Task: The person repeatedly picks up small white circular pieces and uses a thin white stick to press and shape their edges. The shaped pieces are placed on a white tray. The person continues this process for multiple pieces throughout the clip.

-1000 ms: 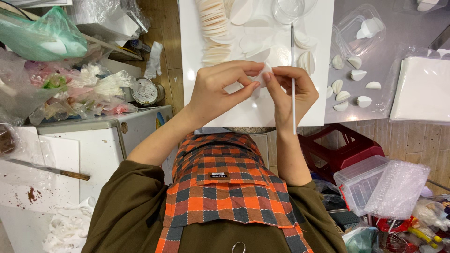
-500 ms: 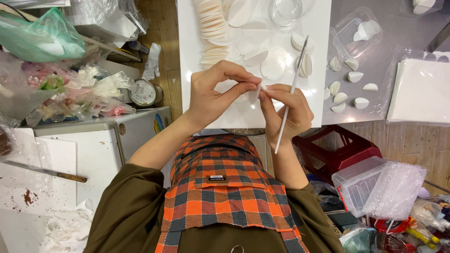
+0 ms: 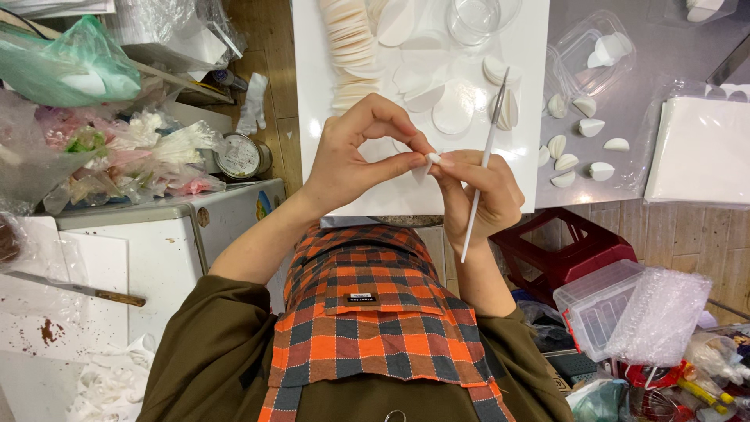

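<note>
Both hands meet over the near edge of a white board [image 3: 312, 117]. My left hand [image 3: 355, 156] pinches a small folded white petal piece [image 3: 423, 170] between thumb and forefinger. My right hand [image 3: 478, 195] touches the same piece with its fingertips and also holds a thin white stick [image 3: 483, 168] that slants up over the board. On the board lie a row of overlapping cream round discs [image 3: 350, 43], loose white discs [image 3: 453, 113] and a clear glass bowl [image 3: 473, 17].
Folded white petals [image 3: 590, 126] lie on a grey surface to the right, beside a clear plastic tray [image 3: 598, 51] and a white sheet stack [image 3: 699, 148]. A red stool [image 3: 566, 250] and clear box [image 3: 598, 301] sit below. Left: bagged flowers [image 3: 117, 156], a white cabinet [image 3: 156, 250], a knife [image 3: 74, 289].
Both hands have drawn slightly closer to me and lower on the board. The stick has tilted from upright to a slant.
</note>
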Available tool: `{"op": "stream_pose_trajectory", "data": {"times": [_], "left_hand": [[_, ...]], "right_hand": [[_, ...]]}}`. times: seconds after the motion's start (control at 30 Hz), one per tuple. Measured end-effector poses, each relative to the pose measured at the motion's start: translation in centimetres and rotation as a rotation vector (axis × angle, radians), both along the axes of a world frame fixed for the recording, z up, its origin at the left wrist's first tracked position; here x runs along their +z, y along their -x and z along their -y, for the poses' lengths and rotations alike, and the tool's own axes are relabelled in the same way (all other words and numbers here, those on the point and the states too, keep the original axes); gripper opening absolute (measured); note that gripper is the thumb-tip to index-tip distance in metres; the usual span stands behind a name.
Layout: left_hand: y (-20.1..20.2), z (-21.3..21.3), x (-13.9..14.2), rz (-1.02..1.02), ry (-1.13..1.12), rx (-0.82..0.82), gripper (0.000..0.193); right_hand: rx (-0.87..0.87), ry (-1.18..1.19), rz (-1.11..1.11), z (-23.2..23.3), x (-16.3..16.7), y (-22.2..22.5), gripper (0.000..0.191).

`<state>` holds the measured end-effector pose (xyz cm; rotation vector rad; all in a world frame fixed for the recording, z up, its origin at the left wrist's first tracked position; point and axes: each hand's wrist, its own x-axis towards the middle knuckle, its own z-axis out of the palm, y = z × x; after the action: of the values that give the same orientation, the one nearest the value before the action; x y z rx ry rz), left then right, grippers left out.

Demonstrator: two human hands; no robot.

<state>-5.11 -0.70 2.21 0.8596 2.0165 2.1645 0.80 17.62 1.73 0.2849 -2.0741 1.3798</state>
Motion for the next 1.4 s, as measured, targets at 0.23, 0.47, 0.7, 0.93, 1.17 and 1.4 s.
{"op": "stream_pose_trajectory", "data": {"times": [0.23,0.47,0.7,0.93,1.17,1.4], "left_hand": [[-0.5,-0.1,0.1,0.009,-0.014,0.001,0.031],[-0.4,0.0,0.3,0.026,0.002,-0.022,0.031],[-0.1,-0.1,-0.4,0.134,-0.087,-0.116,0.017],[0.8,0.0,-1.4,0.400,-0.253,-0.084,0.017],[0.6,0.0,-0.8,0.289,-0.118,-0.087,0.022],[1.0,-0.5,-0.6,0.134,0.020,0.031,0.019]], "right_hand": [[0.047,0.074,0.022,-0.3,-0.6,-0.1,0.021],[0.244,0.265,0.029,-1.1,-3.3,0.8,0.031],[0.382,0.405,0.189,-2.1,-3.6,1.5,0.044],[0.272,0.325,0.446,-2.3,-2.1,1.0,0.022],[0.278,0.517,0.548,-1.5,-2.0,1.1,0.015],[0.321,0.574,0.597,-2.1,-2.6,1.6,0.019]]}}
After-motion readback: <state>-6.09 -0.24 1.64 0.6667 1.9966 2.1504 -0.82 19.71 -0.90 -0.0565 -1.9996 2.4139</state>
